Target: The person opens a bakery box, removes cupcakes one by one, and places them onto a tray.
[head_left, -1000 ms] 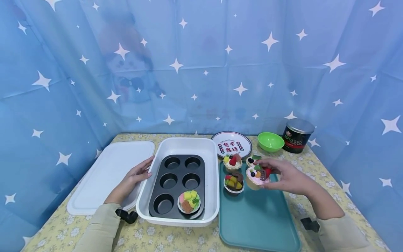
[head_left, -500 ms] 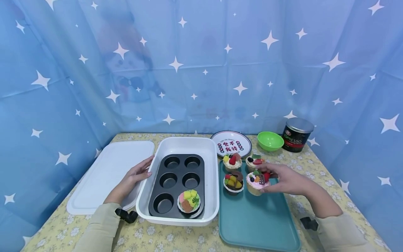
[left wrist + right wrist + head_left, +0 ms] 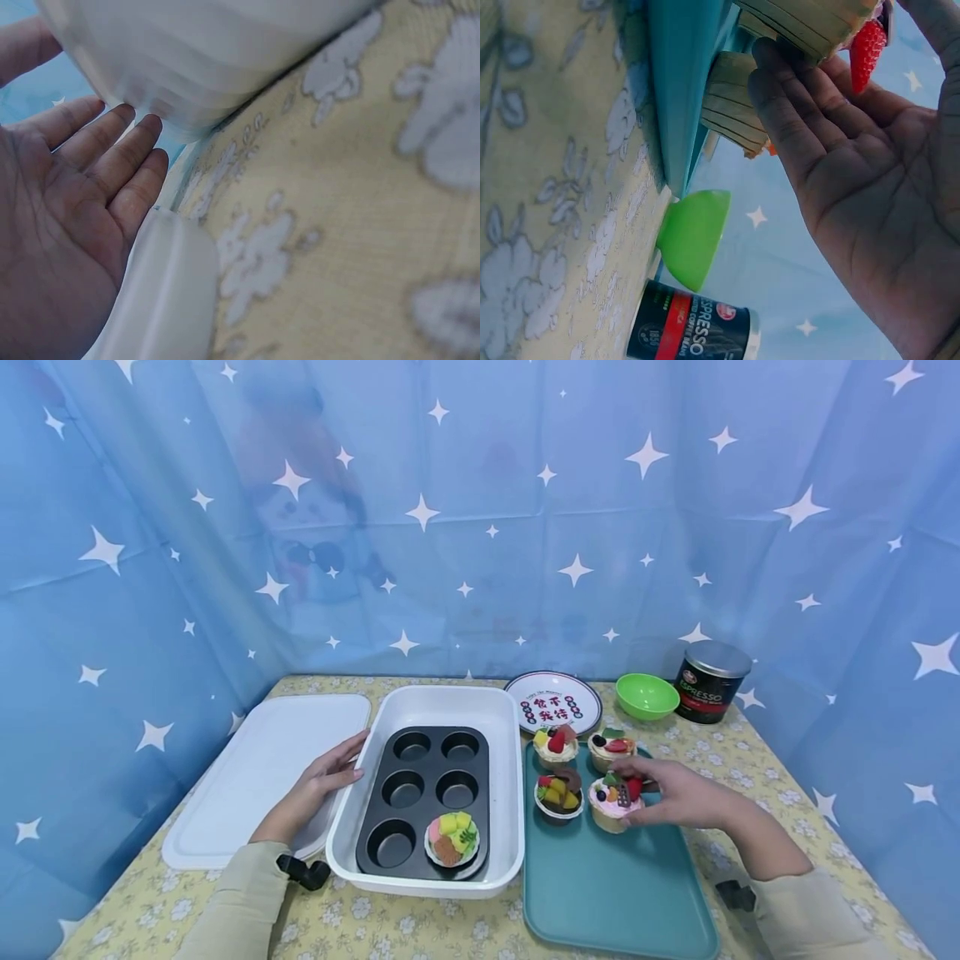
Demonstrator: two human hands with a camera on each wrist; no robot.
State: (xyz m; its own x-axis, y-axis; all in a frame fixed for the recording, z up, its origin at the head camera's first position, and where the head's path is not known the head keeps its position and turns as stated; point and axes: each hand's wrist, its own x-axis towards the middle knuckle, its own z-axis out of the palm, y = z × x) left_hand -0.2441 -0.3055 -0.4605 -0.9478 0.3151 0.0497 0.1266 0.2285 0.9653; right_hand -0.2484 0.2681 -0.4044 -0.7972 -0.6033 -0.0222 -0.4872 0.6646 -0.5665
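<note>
In the head view, my right hand (image 3: 678, 793) holds a pink-frosted cupcake (image 3: 609, 814) by its side, at the tray's middle. The cupcake carries a strawberry and a chocolate piece. From the right wrist, my fingers lie along the far side of its ribbed cup (image 3: 810, 26). Three other fruit-topped cupcakes stand close by: a cream one (image 3: 555, 750), another cream one (image 3: 611, 750) and a chocolate one (image 3: 558, 802). My left hand (image 3: 318, 789) touches the left wall of a white bin (image 3: 426, 887), fingers extended. Inside lies a dark muffin pan (image 3: 431, 831) with one topped cupcake (image 3: 452, 841).
A teal tray (image 3: 615, 902) sits right of the bin. Behind it are a patterned plate (image 3: 551, 685), a green bowl (image 3: 647, 697) and an espresso tin (image 3: 711, 685). A white lid (image 3: 255, 777) lies at left. Star-printed curtain (image 3: 480, 527) surrounds the flowered tablecloth (image 3: 360, 927).
My right hand has lowered the pink cupcake toward the tray and slightly nearer me, uncovering the cream cupcake behind it. My left hand stays at the bin.
</note>
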